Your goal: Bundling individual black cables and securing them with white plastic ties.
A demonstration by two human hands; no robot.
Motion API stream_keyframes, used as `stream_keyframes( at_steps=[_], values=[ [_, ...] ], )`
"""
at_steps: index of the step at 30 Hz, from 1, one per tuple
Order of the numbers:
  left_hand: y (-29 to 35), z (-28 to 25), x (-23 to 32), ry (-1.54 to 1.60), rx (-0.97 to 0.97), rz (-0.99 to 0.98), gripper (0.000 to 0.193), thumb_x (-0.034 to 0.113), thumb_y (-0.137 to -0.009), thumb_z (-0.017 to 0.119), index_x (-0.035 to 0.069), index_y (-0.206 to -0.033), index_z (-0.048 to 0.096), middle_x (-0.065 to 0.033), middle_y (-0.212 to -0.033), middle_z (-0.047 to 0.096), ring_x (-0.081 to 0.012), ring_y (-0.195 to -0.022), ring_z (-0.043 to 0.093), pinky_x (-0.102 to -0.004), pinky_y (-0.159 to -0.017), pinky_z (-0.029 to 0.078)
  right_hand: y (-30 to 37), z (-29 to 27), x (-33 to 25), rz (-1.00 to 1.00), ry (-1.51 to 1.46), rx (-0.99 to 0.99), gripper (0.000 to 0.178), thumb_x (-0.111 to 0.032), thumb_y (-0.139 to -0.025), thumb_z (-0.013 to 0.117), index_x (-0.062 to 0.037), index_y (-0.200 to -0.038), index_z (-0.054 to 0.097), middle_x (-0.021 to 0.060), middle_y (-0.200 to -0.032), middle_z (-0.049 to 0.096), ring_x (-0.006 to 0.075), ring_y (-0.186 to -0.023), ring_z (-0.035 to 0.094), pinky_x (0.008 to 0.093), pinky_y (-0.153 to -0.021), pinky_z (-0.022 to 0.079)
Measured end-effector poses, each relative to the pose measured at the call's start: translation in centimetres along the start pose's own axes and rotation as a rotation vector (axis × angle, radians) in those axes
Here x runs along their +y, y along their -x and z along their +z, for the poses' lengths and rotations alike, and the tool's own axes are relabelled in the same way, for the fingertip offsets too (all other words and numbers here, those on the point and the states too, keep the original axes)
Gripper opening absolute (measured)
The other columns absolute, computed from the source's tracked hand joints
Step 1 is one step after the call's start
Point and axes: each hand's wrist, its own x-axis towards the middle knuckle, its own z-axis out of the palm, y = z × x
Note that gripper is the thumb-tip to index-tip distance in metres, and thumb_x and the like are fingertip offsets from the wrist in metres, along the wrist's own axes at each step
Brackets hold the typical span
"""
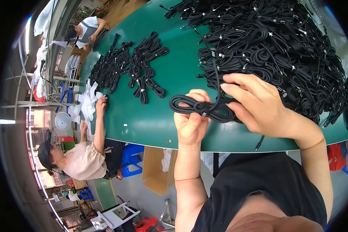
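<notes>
The left hand [192, 125] points upward, clamped on a coiled cable [220, 115]. The right hand [263, 108] slants in beside it, thumb and fingers parted.

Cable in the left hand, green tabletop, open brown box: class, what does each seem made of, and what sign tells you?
Cable: matte black, probably braided fabric outside; its surface looks finely textured.
Tabletop: smooth, perhaps plastic sheet or laminate, judging by its even colour and soft sheen.
Box: most likely cardboard, dull brown, with thin, flat walls.
</notes>
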Motion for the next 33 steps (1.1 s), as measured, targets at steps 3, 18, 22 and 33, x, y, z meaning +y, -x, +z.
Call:
stream_keyframes(
  at_steps=[3, 18, 22, 33],
  values=[
    [1.3, -0.2, 0.2, -0.084, 0.003, 0.001, 0.05, 0.03, -0.071, 0.075, -0.003, -0.1, 0.052, -0.0137, -0.099, 0.047, -0.0191, -0.083, 0.05, -0.0285, -0.07, 0.045, 0.4, 0.1, 0.5, 0.002, -0.075, -0.288, 0.024, -0.007, -0.068, 0.068, -0.0007, -0.089, 0.058, 0.0116, -0.094, 0.054, 0.0262, -0.073, 0.055, 0.033, -0.06, 0.047],
    [4.7, 2.2, -2.2, -0.066, 0.117, 0.17, 0.04, 0.019, -0.073, 0.074, -0.001, -0.101, 0.051, -0.0115, -0.103, 0.047, -0.0179, -0.09, 0.049, -0.0297, -0.079, 0.042, 1.3, -0.5, -3.2, -0.261, 0.152, -0.241, 0.015, -0.009, -0.062, 0.065, -0.0023, -0.067, 0.053, 0.0058, -0.067, 0.048, 0.0194, -0.063, 0.049, 0.0278, -0.052, 0.044],
    [5.1, 3.0, -2.4, -0.019, 0.09, 0.145, 0.037, 0.013, -0.075, 0.072, 0.0, -0.102, 0.05, -0.0119, -0.104, 0.048, -0.0187, -0.093, 0.049, -0.0317, -0.082, 0.043, 2.1, -1.8, -3.4, -0.257, 0.194, -0.226, 0.017, -0.007, -0.065, 0.065, -0.002, -0.074, 0.052, 0.0063, -0.069, 0.047, 0.02, -0.065, 0.05, 0.029, -0.051, 0.043],
    [5.4, 4.8, -3.7, -0.018, -0.039, 0.022, 0.042, 0.016, -0.077, 0.07, 0.0, -0.11, 0.05, -0.0107, -0.112, 0.052, -0.0201, -0.102, 0.049, -0.0328, -0.089, 0.04, 4.3, -4.7, -3.4, -0.197, 0.163, -0.249, 0.017, -0.004, -0.068, 0.066, -0.0004, -0.078, 0.053, 0.0077, -0.072, 0.047, 0.0201, -0.062, 0.051, 0.0292, -0.048, 0.041]
  ],
)
